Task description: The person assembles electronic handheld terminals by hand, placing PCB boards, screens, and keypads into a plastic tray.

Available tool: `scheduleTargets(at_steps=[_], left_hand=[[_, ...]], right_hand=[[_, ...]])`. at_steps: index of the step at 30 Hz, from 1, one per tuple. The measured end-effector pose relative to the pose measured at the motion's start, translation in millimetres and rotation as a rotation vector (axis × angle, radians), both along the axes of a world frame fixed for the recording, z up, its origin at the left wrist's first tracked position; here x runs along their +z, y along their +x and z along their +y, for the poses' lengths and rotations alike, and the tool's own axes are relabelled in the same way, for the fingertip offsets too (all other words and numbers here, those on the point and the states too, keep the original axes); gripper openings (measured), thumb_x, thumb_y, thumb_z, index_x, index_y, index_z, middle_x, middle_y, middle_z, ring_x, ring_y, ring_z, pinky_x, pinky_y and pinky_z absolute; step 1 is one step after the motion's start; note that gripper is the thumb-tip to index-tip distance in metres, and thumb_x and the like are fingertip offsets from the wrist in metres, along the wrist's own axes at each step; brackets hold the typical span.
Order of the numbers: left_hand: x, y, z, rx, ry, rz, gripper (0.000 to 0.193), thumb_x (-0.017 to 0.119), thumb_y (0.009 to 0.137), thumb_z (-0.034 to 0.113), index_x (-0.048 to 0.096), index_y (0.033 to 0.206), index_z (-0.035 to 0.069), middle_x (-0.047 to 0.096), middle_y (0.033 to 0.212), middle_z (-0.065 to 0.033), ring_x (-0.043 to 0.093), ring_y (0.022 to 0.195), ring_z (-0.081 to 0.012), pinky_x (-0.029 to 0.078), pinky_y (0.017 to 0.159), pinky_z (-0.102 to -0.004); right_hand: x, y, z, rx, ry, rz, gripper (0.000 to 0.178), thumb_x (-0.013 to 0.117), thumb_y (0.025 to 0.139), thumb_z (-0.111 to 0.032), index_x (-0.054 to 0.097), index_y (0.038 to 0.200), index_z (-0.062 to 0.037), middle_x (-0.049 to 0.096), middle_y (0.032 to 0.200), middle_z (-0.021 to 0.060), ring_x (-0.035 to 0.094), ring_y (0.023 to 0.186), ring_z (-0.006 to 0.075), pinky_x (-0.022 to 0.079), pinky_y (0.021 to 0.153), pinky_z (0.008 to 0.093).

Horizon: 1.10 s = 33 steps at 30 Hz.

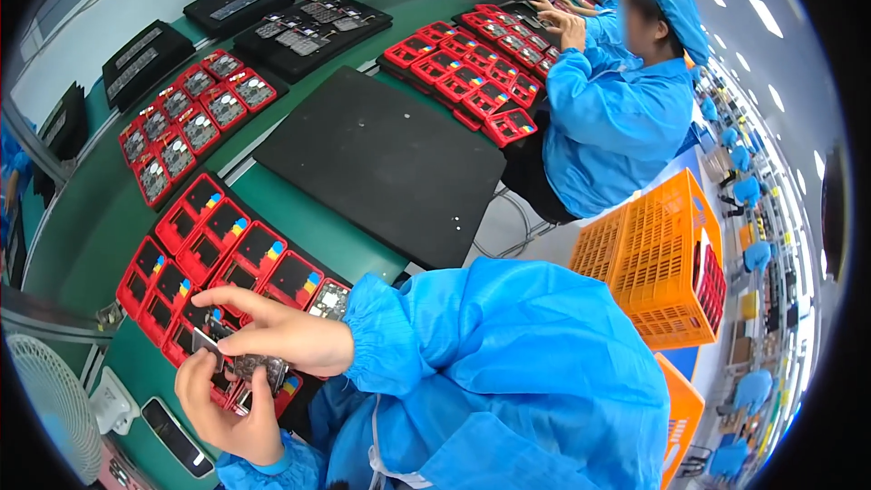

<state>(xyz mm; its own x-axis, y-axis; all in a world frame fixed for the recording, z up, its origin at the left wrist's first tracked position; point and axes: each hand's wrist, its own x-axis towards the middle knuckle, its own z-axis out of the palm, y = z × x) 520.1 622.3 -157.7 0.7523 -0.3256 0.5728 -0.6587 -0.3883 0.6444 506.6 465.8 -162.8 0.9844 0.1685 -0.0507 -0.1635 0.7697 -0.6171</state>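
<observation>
My left hand [227, 413] is closed around a small circuit board [261, 368], thumb on one side and fingers on the other. My right hand [286, 334] comes over from the right, its index finger stretched out and its thumb against a small flat grey panel [205, 343] beside the board. Whether panel and board are joined is hard to see. Below both hands lie red phone housings [201, 252] with black insides and blue and yellow tabs, on a black mat. Another circuit board [328, 299] rests in a housing near my right cuff.
Red housings with boards [190, 118] fill a mat farther back. A black mat [381, 159] lies at centre. A phone [177, 436] and a white fan [54, 399] are at lower left. A co-worker [626, 100] sits at right, near orange crates [635, 259].
</observation>
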Motion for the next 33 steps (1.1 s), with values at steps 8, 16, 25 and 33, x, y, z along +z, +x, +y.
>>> scheduleTargets(at_steps=[8, 16, 25, 33], left_hand=[[-11, 10, 10, 0.134, -0.482, 0.336, 0.008, 0.053, 0.095, -0.001, 0.057, 0.101, -0.005, 0.062, 0.108, -0.0158, 0.059, 0.104, -0.0258, 0.046, 0.097, -0.0389], [43, 7, -24, -0.307, 0.168, -0.146, 0.016, 0.068, 0.072, -0.003, 0.061, 0.087, -0.001, 0.068, 0.102, -0.0172, 0.062, 0.107, -0.0368, 0.046, 0.093, -0.0471], [16, 11, 29, -0.563, 0.378, -0.032, 0.036, 0.075, 0.067, 0.01, 0.068, 0.101, 0.008, 0.064, 0.123, -0.0108, 0.052, 0.125, -0.0371, 0.033, 0.108, -0.055], [-78, 1, 208, -0.071, -0.14, 0.337, 0.027, 0.075, 0.071, 0.004, 0.063, 0.095, -0.001, 0.065, 0.095, -0.0175, 0.063, 0.089, -0.0317, 0.049, 0.082, -0.0378]], right_hand=[[-4, -3, -14, 0.085, -0.017, 0.017, 0.038, 0.061, 0.092, -0.009, 0.048, 0.128, -0.0042, 0.065, 0.102, 0.0091, 0.062, 0.09, 0.0106, 0.053, 0.073, 0.0261], [-34, 11, -4, -0.195, -1.213, -0.817, 0.034, 0.071, 0.074, -0.017, 0.059, 0.105, -0.0097, 0.061, 0.095, 0.0089, 0.056, 0.081, 0.0236, 0.047, 0.081, 0.036], [-87, -7, 43, -0.334, -1.223, -0.829, 0.038, 0.063, 0.085, -0.026, 0.064, 0.12, -0.0113, 0.056, 0.131, 0.0148, 0.048, 0.125, 0.0351, 0.033, 0.112, 0.0484], [-34, 4, 87, 0.13, -1.564, -0.791, 0.044, 0.08, 0.065, -0.005, 0.067, 0.107, -0.0036, 0.064, 0.12, 0.0175, 0.06, 0.11, 0.0365, 0.05, 0.093, 0.0438]])
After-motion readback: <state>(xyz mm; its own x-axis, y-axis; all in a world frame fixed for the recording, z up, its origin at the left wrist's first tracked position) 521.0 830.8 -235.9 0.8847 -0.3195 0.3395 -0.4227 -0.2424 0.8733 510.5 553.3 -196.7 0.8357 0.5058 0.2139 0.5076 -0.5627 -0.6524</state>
